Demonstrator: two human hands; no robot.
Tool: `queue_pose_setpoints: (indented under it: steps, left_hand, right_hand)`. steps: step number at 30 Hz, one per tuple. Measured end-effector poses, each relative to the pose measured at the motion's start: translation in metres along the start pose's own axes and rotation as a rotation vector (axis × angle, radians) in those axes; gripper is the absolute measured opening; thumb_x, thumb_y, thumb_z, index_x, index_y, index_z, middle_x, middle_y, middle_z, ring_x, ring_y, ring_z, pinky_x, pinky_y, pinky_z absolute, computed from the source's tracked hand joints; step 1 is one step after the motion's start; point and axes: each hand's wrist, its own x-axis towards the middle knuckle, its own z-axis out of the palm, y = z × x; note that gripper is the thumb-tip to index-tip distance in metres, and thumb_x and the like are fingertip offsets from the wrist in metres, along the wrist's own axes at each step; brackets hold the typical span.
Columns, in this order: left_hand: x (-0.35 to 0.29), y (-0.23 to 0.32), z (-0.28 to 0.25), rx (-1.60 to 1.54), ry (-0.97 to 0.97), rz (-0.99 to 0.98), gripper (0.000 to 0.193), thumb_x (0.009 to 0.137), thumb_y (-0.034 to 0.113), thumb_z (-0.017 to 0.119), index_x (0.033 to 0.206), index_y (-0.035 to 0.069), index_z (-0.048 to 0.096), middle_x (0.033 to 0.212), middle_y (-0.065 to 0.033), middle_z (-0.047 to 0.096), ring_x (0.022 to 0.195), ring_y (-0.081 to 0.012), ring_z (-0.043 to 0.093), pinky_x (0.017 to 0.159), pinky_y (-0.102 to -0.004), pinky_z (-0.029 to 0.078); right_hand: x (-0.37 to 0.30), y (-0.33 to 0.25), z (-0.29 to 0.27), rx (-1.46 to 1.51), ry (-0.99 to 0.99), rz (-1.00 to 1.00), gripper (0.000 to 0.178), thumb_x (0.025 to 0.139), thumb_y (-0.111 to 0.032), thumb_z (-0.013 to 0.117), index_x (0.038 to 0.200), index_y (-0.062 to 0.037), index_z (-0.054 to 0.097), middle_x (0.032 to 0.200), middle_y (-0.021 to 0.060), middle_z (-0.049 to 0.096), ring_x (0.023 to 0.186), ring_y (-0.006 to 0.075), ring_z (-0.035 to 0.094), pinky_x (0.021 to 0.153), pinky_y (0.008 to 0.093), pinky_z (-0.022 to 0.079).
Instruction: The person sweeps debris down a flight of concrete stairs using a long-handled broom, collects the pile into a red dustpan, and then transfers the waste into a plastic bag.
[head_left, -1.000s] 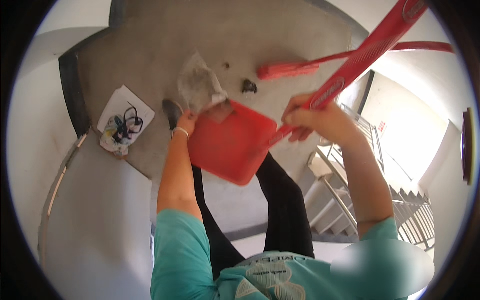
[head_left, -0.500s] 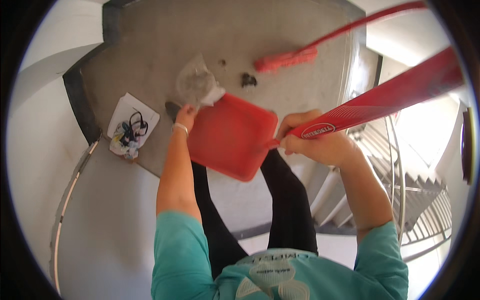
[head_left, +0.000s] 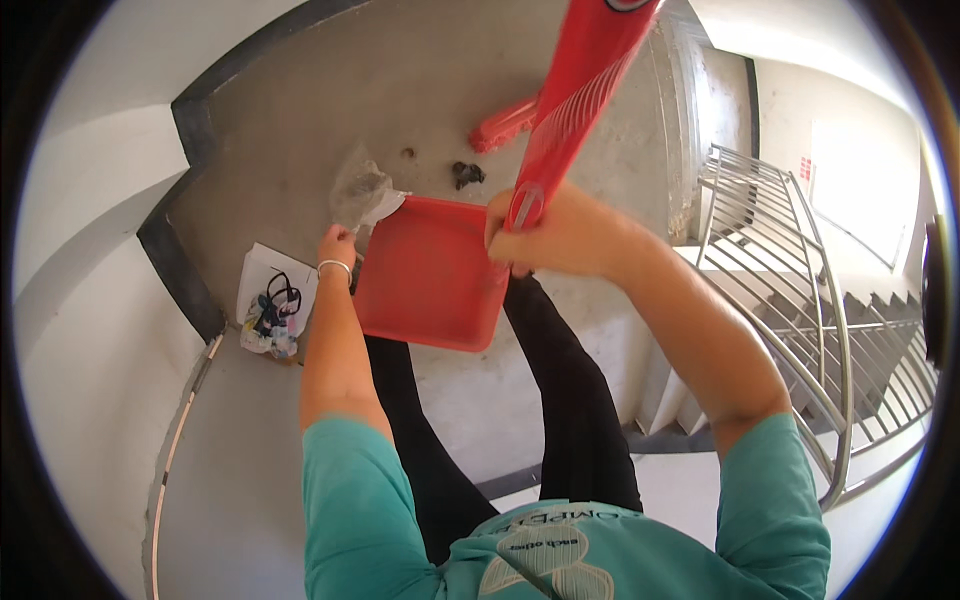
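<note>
My right hand [head_left: 565, 235] is closed round the lower end of the long handle of a red dustpan [head_left: 425, 275]. The pan hangs flat in front of my legs, and its handle rises away from me toward the top of the view. My left hand [head_left: 337, 247] is closed in a pinch on the edge of a clear plastic bag [head_left: 360, 190] beside the pan's left rim. The bag's mouth, with a whitish part, meets the pan's far left corner. A red broom head [head_left: 504, 125] lies on the floor beyond, partly covered by the dustpan handle.
A dark clump of debris [head_left: 467, 175] and a smaller bit [head_left: 408, 153] lie on the concrete floor. To the left stands an opened white box [head_left: 262, 270] holding mixed items and a black strap. A metal stair railing [head_left: 835, 340] curves along the right.
The dustpan handle has swung from pointing right to pointing up and away. The pan has shifted a little left and turned; both hands have moved left with it.
</note>
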Motion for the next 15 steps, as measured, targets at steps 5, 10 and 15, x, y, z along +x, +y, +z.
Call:
queue_pose_setpoints:
  steps: [5,10,15]
  left_hand:
    - [-0.006,0.065,0.015,-0.092,-0.085,-0.121,0.013,0.076,0.013,0.057,0.082,0.001,0.056,0.074,-0.0127,0.059,0.068,-0.0233,0.057,0.063,-0.0332,0.044]
    - [0.011,0.039,0.018,-0.237,0.096,-0.1,0.009,0.077,0.009,0.054,0.082,0.001,0.056,0.072,-0.0089,0.058,0.071,-0.0178,0.058,0.063,-0.0306,0.044]
    - [0.016,0.062,0.005,-0.475,0.18,-0.126,0.01,0.08,0.005,0.051,0.088,-0.001,0.051,0.074,-0.0083,0.058,0.067,-0.0156,0.058,0.061,-0.0266,0.046]
  right_hand:
    - [-0.019,0.045,-0.039,0.196,-0.019,0.178,0.011,0.073,-0.012,0.056,0.073,-0.0017,0.058,0.066,0.0033,0.058,0.064,0.0098,0.058,0.058,0.0231,0.046]
    - [-0.111,0.106,-0.065,0.176,0.093,0.205,0.014,0.072,-0.007,0.055,0.08,0.0042,0.058,0.073,0.0082,0.059,0.067,0.0122,0.06,0.063,0.0227,0.048]
    - [-0.168,0.205,-0.075,0.463,0.444,0.303,0.019,0.074,-0.01,0.056,0.088,0.0018,0.059,0.081,0.0091,0.061,0.074,0.0158,0.061,0.067,0.0254,0.049]
